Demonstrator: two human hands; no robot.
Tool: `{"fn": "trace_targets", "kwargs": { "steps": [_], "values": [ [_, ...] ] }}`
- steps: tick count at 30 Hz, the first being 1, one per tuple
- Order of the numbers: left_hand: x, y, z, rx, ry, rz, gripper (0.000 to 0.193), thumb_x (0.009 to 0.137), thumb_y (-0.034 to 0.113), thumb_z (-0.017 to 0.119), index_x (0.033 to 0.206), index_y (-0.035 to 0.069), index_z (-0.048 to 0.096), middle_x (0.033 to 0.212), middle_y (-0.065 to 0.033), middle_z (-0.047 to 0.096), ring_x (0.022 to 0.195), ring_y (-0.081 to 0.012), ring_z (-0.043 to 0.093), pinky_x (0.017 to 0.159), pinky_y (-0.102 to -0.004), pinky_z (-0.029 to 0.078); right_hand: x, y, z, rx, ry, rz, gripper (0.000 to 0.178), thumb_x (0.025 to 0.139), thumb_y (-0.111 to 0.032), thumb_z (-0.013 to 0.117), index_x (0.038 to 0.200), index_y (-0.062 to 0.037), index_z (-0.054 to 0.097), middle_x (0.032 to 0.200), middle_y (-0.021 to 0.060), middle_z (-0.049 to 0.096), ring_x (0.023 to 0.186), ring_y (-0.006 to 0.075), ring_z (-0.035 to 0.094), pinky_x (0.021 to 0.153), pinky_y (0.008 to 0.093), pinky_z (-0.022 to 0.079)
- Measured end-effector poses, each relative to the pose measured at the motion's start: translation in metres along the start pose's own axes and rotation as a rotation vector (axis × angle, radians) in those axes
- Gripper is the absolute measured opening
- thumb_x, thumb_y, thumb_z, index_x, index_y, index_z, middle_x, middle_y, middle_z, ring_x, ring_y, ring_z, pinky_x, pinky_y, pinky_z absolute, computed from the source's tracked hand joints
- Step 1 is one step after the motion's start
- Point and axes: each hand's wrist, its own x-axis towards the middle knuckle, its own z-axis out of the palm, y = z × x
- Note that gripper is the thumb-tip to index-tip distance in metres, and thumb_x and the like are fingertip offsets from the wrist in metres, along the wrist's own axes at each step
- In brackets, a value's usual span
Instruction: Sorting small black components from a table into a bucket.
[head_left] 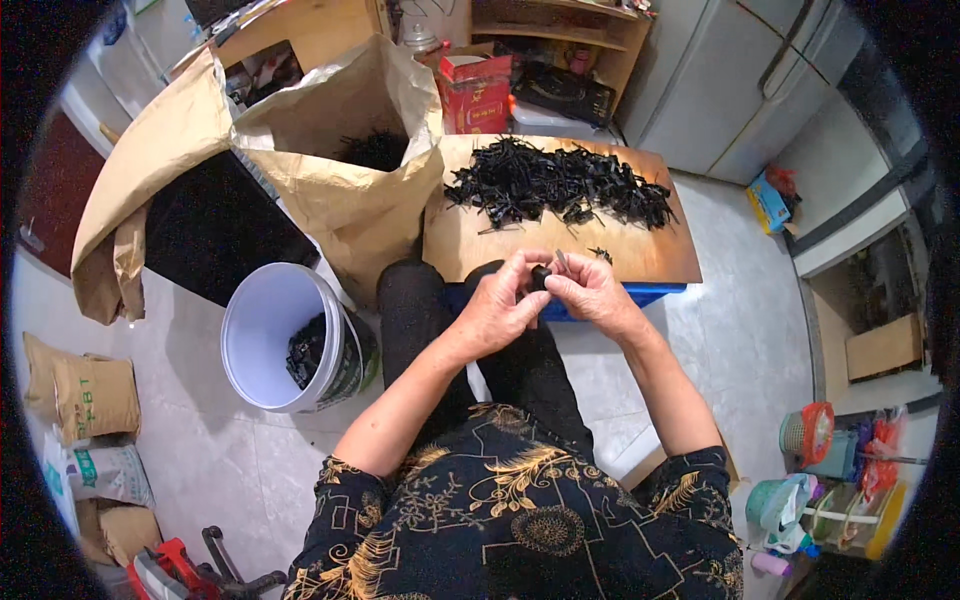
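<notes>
My two hands meet over my lap, at the near edge of a wooden board [470, 250]. Closed fingers of my left hand [505, 305] pinch a small black plastic piece [539, 278]. Close against it, my right hand [592, 295] is closed on a thin grey blade-like tool [562, 262], whose tip sticks up past the fingers; its handle is hidden. Just beyond my hands lies a small black scrap [601, 255]. A long heap of black plastic pieces [560, 185] covers the far part of the board.
Left of the board stands an open brown paper sack [340, 200] with black pieces inside. A white bucket [245, 345] holding black parts is on the floor by my left leg. Under the board is a blue crate [650, 291]. A red box [475, 95] stands behind.
</notes>
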Motion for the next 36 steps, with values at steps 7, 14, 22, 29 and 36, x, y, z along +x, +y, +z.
{"fn": "trace_targets", "kwargs": {
  "steps": [7, 14, 22, 29, 36],
  "values": [
    [0.008, -0.025, 0.011, 0.162, 0.006, -0.002, 0.032, 0.084, 0.009, 0.052, 0.114, 0.002, 0.041, 0.065, -0.0082, 0.051, 0.054, -0.0154, 0.056, 0.05, -0.0284, 0.044, -0.009, 0.023, 0.0, -0.088, 0.131, -0.001, 0.025, 0.092, -0.026, 0.049, 0.074, -0.0087, 0.047, 0.062, -0.0064, 0.042, 0.055, 0.0031, 0.038, 0.048, 0.0195, 0.031],
    [0.045, -0.039, 0.011, -0.092, -0.129, -0.256, 0.025, 0.087, 0.008, 0.05, 0.109, 0.005, 0.039, 0.07, -0.0029, 0.049, 0.057, -0.0094, 0.053, 0.051, -0.0242, 0.044, 0.0, 0.051, -0.026, -0.249, 0.199, -0.032, 0.022, 0.094, -0.023, 0.042, 0.089, -0.0033, 0.05, 0.064, -0.0038, 0.042, 0.057, 0.0052, 0.038, 0.05, 0.0212, 0.033],
    [0.066, -0.061, 0.003, -0.11, -0.166, -0.358, 0.02, 0.088, 0.007, 0.05, 0.104, 0.005, 0.038, 0.067, -0.0009, 0.048, 0.055, -0.0078, 0.052, 0.051, -0.0225, 0.043, 0.018, 0.069, -0.038, -0.2, 0.181, 0.059, 0.021, 0.093, -0.02, 0.044, 0.095, -0.0003, 0.052, 0.064, 0.0047, 0.05, 0.057, 0.011, 0.047, 0.053, 0.0274, 0.04],
    [0.068, -0.085, 0.005, -0.041, -0.065, -0.194, 0.02, 0.088, 0.006, 0.049, 0.104, 0.005, 0.037, 0.067, -0.0026, 0.049, 0.056, -0.0096, 0.052, 0.051, -0.0249, 0.043, 0.035, 0.084, -0.034, -0.34, 0.249, -0.035, 0.018, 0.093, -0.018, 0.044, 0.096, -0.0019, 0.052, 0.06, 0.0022, 0.047, 0.054, 0.0096, 0.045, 0.05, 0.026, 0.038],
    [0.069, -0.085, 0.003, 0.273, -0.018, -0.143, 0.024, 0.085, 0.001, 0.048, 0.106, 0.004, 0.036, 0.067, -0.0114, 0.051, 0.057, -0.0195, 0.055, 0.052, -0.0313, 0.044, 0.042, 0.08, -0.028, -0.299, 0.295, 0.027, 0.014, 0.091, -0.012, 0.043, 0.09, 0.0003, 0.049, 0.07, 0.0175, 0.054, 0.063, 0.0274, 0.056, 0.059, 0.0348, 0.043]
  ]
}}
